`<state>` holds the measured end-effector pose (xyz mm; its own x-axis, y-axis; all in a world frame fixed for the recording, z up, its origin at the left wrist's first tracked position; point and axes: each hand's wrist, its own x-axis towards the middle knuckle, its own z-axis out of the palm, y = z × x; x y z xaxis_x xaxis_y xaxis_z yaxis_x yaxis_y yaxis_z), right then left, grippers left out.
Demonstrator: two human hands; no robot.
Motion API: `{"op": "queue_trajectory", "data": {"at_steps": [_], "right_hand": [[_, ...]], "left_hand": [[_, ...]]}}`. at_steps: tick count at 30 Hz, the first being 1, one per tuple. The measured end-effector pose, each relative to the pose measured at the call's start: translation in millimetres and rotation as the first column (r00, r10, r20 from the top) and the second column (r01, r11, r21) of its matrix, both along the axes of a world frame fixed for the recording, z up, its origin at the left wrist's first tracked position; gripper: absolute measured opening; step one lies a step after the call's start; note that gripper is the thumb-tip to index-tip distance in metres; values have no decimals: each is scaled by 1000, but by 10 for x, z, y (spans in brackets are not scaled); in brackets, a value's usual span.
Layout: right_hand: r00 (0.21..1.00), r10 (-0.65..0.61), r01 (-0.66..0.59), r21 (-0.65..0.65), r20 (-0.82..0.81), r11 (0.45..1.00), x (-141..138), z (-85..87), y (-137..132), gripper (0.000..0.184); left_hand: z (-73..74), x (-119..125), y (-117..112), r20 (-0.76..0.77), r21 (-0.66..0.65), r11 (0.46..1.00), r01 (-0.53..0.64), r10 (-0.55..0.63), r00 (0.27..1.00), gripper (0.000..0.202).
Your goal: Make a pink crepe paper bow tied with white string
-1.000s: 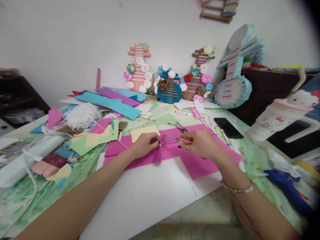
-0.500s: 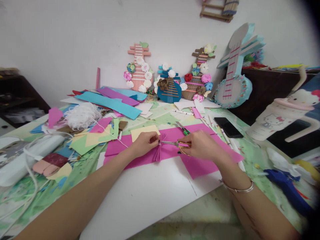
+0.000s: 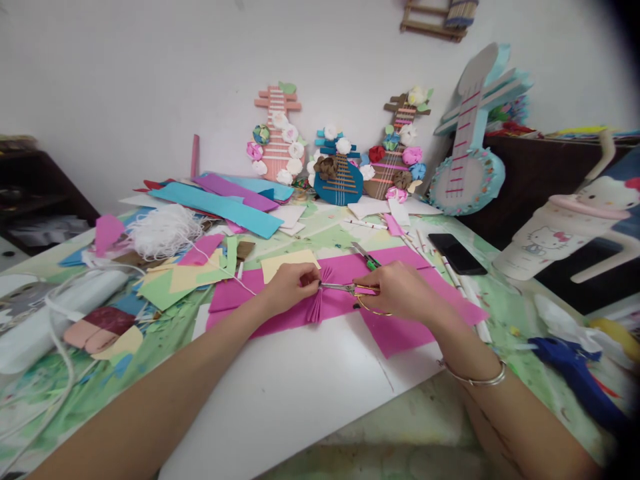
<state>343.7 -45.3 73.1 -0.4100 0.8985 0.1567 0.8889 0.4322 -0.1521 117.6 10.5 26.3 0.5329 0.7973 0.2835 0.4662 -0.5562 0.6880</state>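
Note:
My left hand (image 3: 295, 287) is closed in a pinch at the gathered middle of a small pleated magenta paper fan (image 3: 315, 308). Whether its fingertips also hold a thread is too small to tell. Gold-handled scissors (image 3: 345, 287) are in my right hand (image 3: 403, 290), pointing left, their tip at the fan's tied middle by my left fingertips. Beneath both hands lie magenta paper sheets (image 3: 425, 327) on a white board (image 3: 280, 393). A green utility knife (image 3: 369, 259) rests on the paper just beyond the scissors.
White string (image 3: 165, 232) lies in a pile at left among paper scraps (image 3: 170, 290). Decorated paper instruments (image 3: 340, 183) stand against the wall. To the right are a phone (image 3: 457, 254), a white tumbler (image 3: 555, 233) and a blue glue gun (image 3: 575, 373).
Both hands stay almost where they were. The lower gold handle loop of the scissors has shifted slightly, while the blades remain at the fan's middle.

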Motion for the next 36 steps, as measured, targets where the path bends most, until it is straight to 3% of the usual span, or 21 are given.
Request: {"op": "queue_trajectory", "data": {"at_steps": [14, 24, 32, 36], "right_hand": [[1000, 14, -14, 12, 13, 1000, -4, -31, 15, 30], [999, -23, 23, -18, 33, 1000, -37, 37, -4, 25], [966, -252, 255, 46, -48, 966, 21, 36, 64, 20], [910, -413, 415, 31, -42, 909, 65, -40, 155, 22]], "left_hand": [[-1, 1, 5, -20, 50, 999, 4, -3, 1000, 10], [-1, -1, 15, -36, 68, 997, -36, 39, 999, 10], [-28, -69, 114, -109, 176, 927, -331, 353, 929, 14], [-16, -28, 50, -80, 98, 954, -282, 290, 954, 25]]}}
